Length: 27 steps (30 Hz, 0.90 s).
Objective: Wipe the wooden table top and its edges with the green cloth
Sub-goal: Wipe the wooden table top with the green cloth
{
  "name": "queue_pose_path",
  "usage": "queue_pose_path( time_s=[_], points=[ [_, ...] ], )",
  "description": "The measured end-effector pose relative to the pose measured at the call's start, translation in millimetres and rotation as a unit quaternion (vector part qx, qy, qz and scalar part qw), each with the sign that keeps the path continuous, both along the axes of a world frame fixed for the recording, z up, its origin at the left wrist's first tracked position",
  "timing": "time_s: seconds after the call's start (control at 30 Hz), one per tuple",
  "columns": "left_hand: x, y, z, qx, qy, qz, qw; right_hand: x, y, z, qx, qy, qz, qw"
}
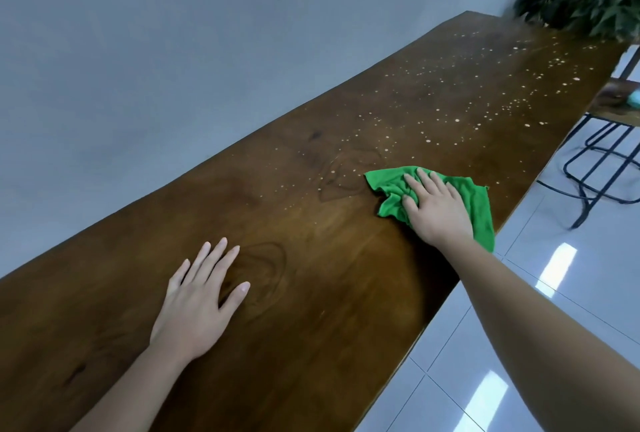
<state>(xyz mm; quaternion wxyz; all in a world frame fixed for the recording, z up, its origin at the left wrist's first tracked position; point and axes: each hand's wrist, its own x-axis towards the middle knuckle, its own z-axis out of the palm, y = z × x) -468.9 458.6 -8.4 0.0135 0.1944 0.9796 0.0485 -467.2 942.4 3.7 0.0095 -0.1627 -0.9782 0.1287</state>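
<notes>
Single head-worn wide-angle view, close above the wooden table [311, 258]. Looks forward and down along its length, frame tilted. Wall [138, 67] upper left, tiled floor [450, 379] lower right.

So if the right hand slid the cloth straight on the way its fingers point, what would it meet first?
The pale specks scattered on the wooden table top, just past the green cloth under the right hand. Beyond them likely the table's far edge by the wall.

You see a dark wooden table top [311, 258] with a smooth, faintly sheened grain, a soft, crumpled green cloth [478, 203], and glossy floor tiles [554, 275] at lower right.
</notes>
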Motion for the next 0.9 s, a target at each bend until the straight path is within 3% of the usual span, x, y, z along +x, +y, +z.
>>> queue_pose_path(
  time_s=[0.2,0.63,0.8,0.9],
  points=[
    [-2,-2,-2,-0.001,0.004,0.003,1.0,-17,-29,2,0.008,-0.018,-0.004,1.0],
    [0,0,0,0.001,0.011,0.009,1.0,-26,-228,5,-0.012,-0.016,0.235,0.972],
    [-1,1,0,0.008,0.009,0.013,1.0,-35,-217,1,-0.021,-0.012,0.31,0.951],
    [0,0,0,0.014,0.013,0.012,1.0,-52,-177,3,-0.012,-0.014,0.305,0.952]
  ],
)
